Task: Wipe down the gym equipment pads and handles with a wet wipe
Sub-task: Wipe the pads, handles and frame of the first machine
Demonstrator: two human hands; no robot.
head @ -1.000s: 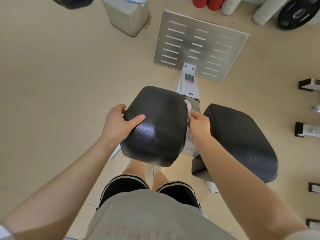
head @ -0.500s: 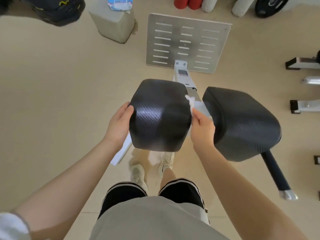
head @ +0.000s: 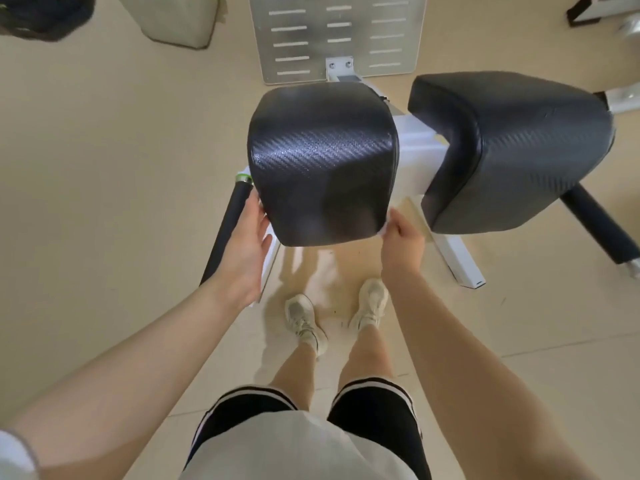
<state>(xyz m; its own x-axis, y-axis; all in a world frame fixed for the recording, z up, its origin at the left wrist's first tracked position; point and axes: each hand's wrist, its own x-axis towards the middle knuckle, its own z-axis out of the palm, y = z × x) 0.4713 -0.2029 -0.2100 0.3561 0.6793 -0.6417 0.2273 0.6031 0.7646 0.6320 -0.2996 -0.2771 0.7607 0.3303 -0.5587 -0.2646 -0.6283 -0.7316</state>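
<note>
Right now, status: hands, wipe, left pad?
Left hand open, against left pad near corner. Right hand pinching wet wipe at pad's opposite corner. Nothing blocking.

1. Both bare forearms are extended forward and downward from the lower corners of the head view, and they converge toward the middle.
2. The left hand (head: pixel 247 249) is held open with the palm turned inward to the right; its fingers are kept straight and close together, and the thumb is spread apart toward the right.
3. The right hand (head: pixel 403 242) is seen from the back, with its fingers curled loosely inward; a small edge of white wet wipe (head: pixel 383 229) is pinched at the fingertips, though most of it is hidden by the hand.
4. Both wrists are kept roughly straight, in line with the forearms.
</note>
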